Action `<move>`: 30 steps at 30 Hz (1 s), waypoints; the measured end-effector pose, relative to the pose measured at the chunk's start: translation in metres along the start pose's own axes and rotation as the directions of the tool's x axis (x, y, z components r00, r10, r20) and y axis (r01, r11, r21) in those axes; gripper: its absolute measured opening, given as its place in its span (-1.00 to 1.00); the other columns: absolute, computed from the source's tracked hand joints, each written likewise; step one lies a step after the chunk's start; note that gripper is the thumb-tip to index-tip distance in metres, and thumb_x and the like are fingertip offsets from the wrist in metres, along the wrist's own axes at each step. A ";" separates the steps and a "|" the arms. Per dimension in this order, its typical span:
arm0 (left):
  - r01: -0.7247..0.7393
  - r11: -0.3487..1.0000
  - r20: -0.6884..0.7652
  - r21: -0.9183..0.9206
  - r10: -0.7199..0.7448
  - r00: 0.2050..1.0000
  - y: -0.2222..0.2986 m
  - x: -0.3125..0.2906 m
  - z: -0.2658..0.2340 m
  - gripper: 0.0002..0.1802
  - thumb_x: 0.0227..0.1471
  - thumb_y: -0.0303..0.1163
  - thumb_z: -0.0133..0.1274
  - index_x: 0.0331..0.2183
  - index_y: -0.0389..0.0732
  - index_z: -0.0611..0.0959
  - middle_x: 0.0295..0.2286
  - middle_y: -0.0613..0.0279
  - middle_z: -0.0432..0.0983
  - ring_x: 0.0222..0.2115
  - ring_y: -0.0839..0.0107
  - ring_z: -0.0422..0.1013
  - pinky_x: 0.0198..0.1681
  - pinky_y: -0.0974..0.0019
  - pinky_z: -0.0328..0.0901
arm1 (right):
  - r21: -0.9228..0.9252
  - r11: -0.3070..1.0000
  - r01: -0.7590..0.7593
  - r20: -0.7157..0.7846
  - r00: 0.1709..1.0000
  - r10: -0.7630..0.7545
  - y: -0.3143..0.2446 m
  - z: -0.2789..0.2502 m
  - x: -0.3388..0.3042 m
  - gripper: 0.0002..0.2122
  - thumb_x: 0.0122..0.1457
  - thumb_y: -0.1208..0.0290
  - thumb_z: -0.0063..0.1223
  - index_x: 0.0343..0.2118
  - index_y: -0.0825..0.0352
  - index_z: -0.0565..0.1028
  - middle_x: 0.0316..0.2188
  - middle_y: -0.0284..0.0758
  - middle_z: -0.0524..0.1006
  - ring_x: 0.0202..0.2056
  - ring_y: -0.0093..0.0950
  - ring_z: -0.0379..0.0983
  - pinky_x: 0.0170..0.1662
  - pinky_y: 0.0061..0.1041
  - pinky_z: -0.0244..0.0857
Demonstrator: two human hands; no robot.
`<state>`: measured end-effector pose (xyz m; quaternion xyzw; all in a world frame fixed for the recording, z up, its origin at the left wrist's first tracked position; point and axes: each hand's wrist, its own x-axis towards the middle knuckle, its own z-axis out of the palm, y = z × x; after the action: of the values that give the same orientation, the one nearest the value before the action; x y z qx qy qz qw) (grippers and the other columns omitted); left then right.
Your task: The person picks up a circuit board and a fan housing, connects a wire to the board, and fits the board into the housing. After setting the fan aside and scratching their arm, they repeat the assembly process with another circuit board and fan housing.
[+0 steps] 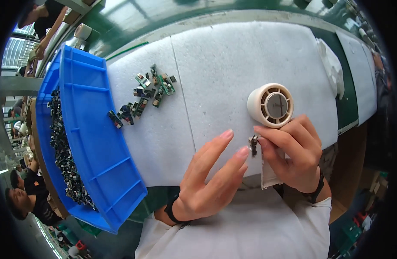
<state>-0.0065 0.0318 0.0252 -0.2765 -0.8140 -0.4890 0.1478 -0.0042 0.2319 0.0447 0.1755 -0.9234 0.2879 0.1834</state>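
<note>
My right hand [295,151] is closed around a white plastic casing [269,175], partly hidden under the fingers. At the tips of its thumb and index finger is a small circuit board [253,146]; whether they pinch it or it rests against the casing is hard to see. My left hand [211,177] is open, with its fingers apart and pointing toward the board. No object shows between them. Just beyond my right hand, a cream round fan-like unit [271,105] with a spoked face stands on the white foam sheet [224,64].
Several loose circuit boards [140,108] lie on the foam's left part. A blue bin [101,125] at the left holds a heap of small boards [64,151]. Crumpled white wrapping [330,64] lies at the far right. A cardboard box [347,172] stands right of me. Other people are at the left.
</note>
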 end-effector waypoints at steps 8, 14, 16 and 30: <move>-0.043 0.989 -0.132 0.139 0.062 0.989 -0.023 0.008 -0.034 -0.62 -0.13 -0.66 0.30 -0.17 -0.30 0.68 -0.18 -0.06 0.61 -0.18 0.05 0.57 -0.13 0.19 0.48 | -0.136 0.972 0.194 0.260 0.953 -0.153 0.027 -0.026 0.062 -0.69 0.06 0.41 0.35 -0.10 0.30 0.60 -0.31 -0.27 0.47 -0.32 -0.39 0.45 -0.28 -0.38 0.41; 0.045 0.993 -0.123 0.108 -0.032 0.992 -0.036 -0.004 -0.038 -0.67 -0.09 -0.65 0.28 -0.20 -0.27 0.70 -0.20 0.01 0.62 -0.24 0.11 0.57 -0.18 0.23 0.47 | -0.207 0.971 0.115 0.522 0.853 0.010 0.026 -0.038 0.082 -0.64 0.08 0.31 0.36 -0.04 0.20 0.56 -0.12 -0.21 0.36 -0.29 -0.31 0.48 -0.23 -0.39 0.46; 0.056 0.994 -0.121 0.090 -0.045 0.992 -0.039 -0.003 -0.038 -0.68 -0.09 -0.65 0.27 -0.20 -0.27 0.70 -0.20 0.02 0.62 -0.25 0.11 0.57 -0.19 0.23 0.47 | -0.233 0.965 0.117 0.551 0.834 0.032 0.022 -0.038 0.091 -0.68 0.11 0.31 0.34 -0.08 0.22 0.56 -0.13 -0.19 0.37 -0.27 -0.30 0.48 -0.22 -0.38 0.46; 0.290 0.773 -0.242 0.564 -0.181 0.953 -0.038 0.017 -0.048 -0.56 0.04 -0.47 0.23 0.01 -0.19 0.62 0.09 -0.11 0.36 0.16 -0.09 0.22 0.23 -0.04 0.15 | -0.240 0.969 0.062 0.398 0.917 0.040 0.117 0.076 0.298 -0.63 0.23 0.06 0.17 -0.07 0.24 0.59 -0.25 -0.19 0.54 -0.20 -0.31 0.52 -0.17 -0.34 0.40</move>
<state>-0.0445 -0.0192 0.0301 -0.0682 -0.9378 -0.2468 0.2345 -0.3323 0.2122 0.0624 0.2116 -0.9689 0.1276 0.0130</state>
